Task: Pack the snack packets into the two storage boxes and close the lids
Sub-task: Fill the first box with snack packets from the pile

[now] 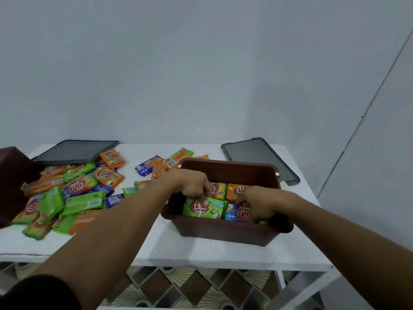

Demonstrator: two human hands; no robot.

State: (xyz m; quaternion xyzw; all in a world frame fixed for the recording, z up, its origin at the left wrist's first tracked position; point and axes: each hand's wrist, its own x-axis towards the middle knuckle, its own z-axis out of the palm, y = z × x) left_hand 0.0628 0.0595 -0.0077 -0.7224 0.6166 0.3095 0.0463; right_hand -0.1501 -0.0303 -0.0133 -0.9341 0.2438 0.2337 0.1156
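The left hand (192, 186) and right hand (257, 202) are bare, as are both forearms. A black sleeve (33, 294) (its edge soft, blurred) covers the upper left arm.

The left box (11, 182) is cut off by the picture's edge, and one lid (73, 151) is partly covered by it and by packets (82, 203). The fingertips of the right hand (257, 202) are hidden low in the other box (223, 231), so its grip cannot be told. The small print on the packets is blurred.
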